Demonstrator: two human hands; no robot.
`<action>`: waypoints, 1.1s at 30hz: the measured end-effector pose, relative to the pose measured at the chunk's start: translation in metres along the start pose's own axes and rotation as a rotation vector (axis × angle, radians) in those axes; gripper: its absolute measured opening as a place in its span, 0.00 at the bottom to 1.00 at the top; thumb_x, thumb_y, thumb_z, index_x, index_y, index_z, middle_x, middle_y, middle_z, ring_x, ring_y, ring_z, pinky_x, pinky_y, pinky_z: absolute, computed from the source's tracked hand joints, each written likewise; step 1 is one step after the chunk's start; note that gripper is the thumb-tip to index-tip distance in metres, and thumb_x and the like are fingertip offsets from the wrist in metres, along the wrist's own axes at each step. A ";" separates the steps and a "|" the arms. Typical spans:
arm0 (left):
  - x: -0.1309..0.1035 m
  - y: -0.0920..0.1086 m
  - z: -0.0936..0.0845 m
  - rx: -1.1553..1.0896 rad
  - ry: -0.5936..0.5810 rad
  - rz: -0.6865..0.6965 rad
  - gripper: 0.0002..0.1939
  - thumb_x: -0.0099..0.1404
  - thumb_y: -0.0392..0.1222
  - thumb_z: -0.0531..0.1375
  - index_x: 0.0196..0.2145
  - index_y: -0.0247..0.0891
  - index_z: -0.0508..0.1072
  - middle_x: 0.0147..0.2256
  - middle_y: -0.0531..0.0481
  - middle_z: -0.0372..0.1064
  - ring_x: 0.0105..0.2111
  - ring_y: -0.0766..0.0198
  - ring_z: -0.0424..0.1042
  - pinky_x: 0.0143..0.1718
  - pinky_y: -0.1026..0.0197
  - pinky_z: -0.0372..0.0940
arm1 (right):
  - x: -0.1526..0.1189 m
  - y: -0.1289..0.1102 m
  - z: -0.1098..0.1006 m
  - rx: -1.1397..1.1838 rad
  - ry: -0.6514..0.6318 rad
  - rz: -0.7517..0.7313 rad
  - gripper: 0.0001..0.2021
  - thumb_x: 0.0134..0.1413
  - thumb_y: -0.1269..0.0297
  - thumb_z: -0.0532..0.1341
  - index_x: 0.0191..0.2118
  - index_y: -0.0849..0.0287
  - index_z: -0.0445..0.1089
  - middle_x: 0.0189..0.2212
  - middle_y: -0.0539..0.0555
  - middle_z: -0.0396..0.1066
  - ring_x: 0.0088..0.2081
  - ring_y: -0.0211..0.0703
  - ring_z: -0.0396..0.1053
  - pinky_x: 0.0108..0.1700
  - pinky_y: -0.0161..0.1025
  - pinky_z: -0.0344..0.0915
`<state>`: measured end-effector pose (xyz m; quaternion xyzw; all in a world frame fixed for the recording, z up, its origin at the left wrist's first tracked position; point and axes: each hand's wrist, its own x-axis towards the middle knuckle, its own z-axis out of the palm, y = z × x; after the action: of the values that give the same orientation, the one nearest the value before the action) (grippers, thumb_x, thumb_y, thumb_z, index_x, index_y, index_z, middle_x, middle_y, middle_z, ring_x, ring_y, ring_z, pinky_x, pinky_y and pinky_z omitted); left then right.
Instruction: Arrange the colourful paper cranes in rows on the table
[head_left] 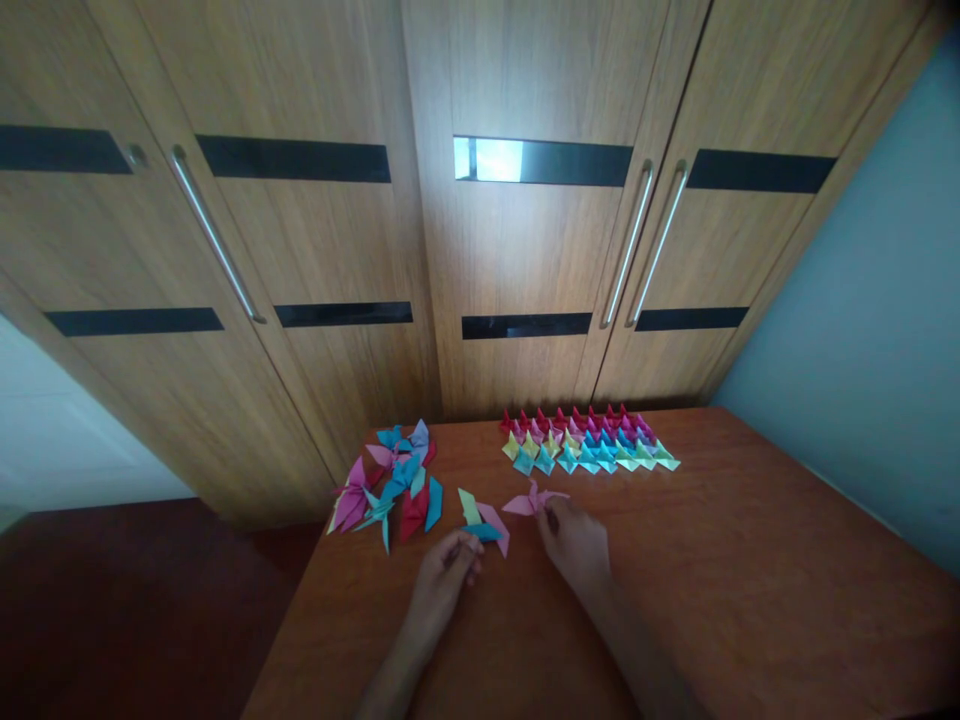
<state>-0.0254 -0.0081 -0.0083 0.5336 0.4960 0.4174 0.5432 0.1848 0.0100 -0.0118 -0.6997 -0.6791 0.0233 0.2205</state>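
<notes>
My right hand [576, 545] pinches one end of a pink folded paper piece [531, 499] near the table's middle. To its left, my left hand [447, 572] has its fingers curled at the near edge of a blue folded piece [481, 532]; whether it grips that piece is hard to tell. A yellow-green strip [469, 507] and another pink piece [495, 528] lie against the blue one. Farther left sits a loose pile of folded papers in magenta [352, 497], red [415, 510], blue and teal. Behind my right hand stand rows of small pointed paper pieces [589, 442] in several colours.
The brown wooden table [720, 560] backs onto a wooden wardrobe [510, 250] with long metal handles. A blue-grey wall [877, 300] rises on the right. Dark floor [135, 600] shows beyond the table's left edge.
</notes>
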 end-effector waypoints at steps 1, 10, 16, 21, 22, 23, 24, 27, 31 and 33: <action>0.000 0.000 -0.001 0.005 0.012 0.009 0.18 0.60 0.56 0.56 0.28 0.36 0.69 0.21 0.54 0.63 0.21 0.68 0.61 0.23 0.67 0.54 | 0.006 0.002 0.001 -0.030 -0.003 0.016 0.11 0.60 0.63 0.50 0.33 0.57 0.69 0.31 0.54 0.73 0.29 0.40 0.71 0.28 0.33 0.53; -0.002 0.000 0.001 0.030 0.062 0.040 0.19 0.59 0.57 0.56 0.27 0.36 0.70 0.21 0.54 0.63 0.22 0.66 0.62 0.23 0.66 0.55 | 0.032 0.008 0.015 -0.120 -0.032 0.063 0.13 0.63 0.60 0.48 0.37 0.57 0.69 0.34 0.57 0.73 0.32 0.42 0.72 0.29 0.32 0.56; -0.001 -0.002 0.001 0.038 0.060 0.035 0.20 0.59 0.58 0.56 0.27 0.36 0.70 0.20 0.54 0.64 0.21 0.66 0.62 0.23 0.66 0.55 | 0.033 0.010 0.023 -0.174 -0.016 0.057 0.12 0.62 0.61 0.49 0.37 0.57 0.68 0.36 0.56 0.73 0.32 0.43 0.71 0.28 0.33 0.56; -0.001 -0.002 0.002 0.045 0.050 0.040 0.19 0.59 0.57 0.56 0.27 0.36 0.69 0.20 0.54 0.63 0.21 0.66 0.62 0.23 0.66 0.55 | 0.032 0.009 0.022 -0.169 -0.012 0.073 0.12 0.62 0.60 0.49 0.36 0.57 0.67 0.34 0.55 0.73 0.31 0.43 0.71 0.27 0.32 0.55; -0.001 -0.002 0.002 0.046 0.049 0.044 0.19 0.59 0.56 0.56 0.27 0.36 0.69 0.20 0.53 0.64 0.21 0.66 0.62 0.23 0.66 0.55 | 0.032 0.008 0.022 -0.168 -0.017 0.079 0.12 0.61 0.60 0.49 0.35 0.57 0.67 0.34 0.55 0.73 0.31 0.43 0.71 0.27 0.32 0.55; -0.002 -0.002 0.002 0.046 0.048 0.049 0.19 0.59 0.56 0.56 0.27 0.36 0.69 0.20 0.53 0.64 0.22 0.66 0.62 0.23 0.66 0.55 | 0.032 0.007 0.021 -0.168 -0.024 0.085 0.12 0.61 0.60 0.49 0.35 0.57 0.68 0.33 0.55 0.73 0.30 0.43 0.71 0.27 0.32 0.55; -0.002 -0.001 0.002 0.048 0.047 0.053 0.18 0.59 0.56 0.56 0.27 0.36 0.69 0.20 0.53 0.64 0.22 0.65 0.62 0.23 0.66 0.55 | 0.032 0.007 0.021 -0.167 -0.029 0.090 0.12 0.61 0.60 0.49 0.35 0.57 0.68 0.33 0.55 0.73 0.30 0.43 0.71 0.27 0.33 0.55; -0.003 -0.001 0.001 0.067 0.042 0.063 0.18 0.60 0.55 0.55 0.27 0.36 0.69 0.21 0.54 0.64 0.22 0.66 0.63 0.24 0.66 0.56 | 0.031 0.005 0.018 -0.161 -0.038 0.095 0.13 0.61 0.59 0.50 0.36 0.57 0.68 0.33 0.56 0.73 0.30 0.43 0.71 0.27 0.33 0.55; -0.003 -0.001 0.000 0.104 0.047 0.078 0.18 0.62 0.54 0.54 0.28 0.36 0.69 0.21 0.54 0.63 0.22 0.66 0.63 0.24 0.66 0.56 | 0.027 0.005 0.014 -0.144 -0.043 0.113 0.13 0.60 0.58 0.51 0.34 0.58 0.68 0.31 0.56 0.73 0.29 0.42 0.71 0.27 0.33 0.53; -0.002 -0.001 -0.002 0.137 0.067 0.097 0.18 0.63 0.54 0.52 0.28 0.36 0.69 0.22 0.54 0.64 0.23 0.66 0.63 0.24 0.66 0.56 | 0.021 0.006 0.013 -0.127 -0.045 0.121 0.13 0.60 0.58 0.51 0.33 0.58 0.68 0.30 0.56 0.73 0.28 0.41 0.71 0.27 0.33 0.52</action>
<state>-0.0280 -0.0102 -0.0087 0.5788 0.5148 0.4258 0.4677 0.1878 0.0343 -0.0195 -0.7512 -0.6406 0.0091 0.1588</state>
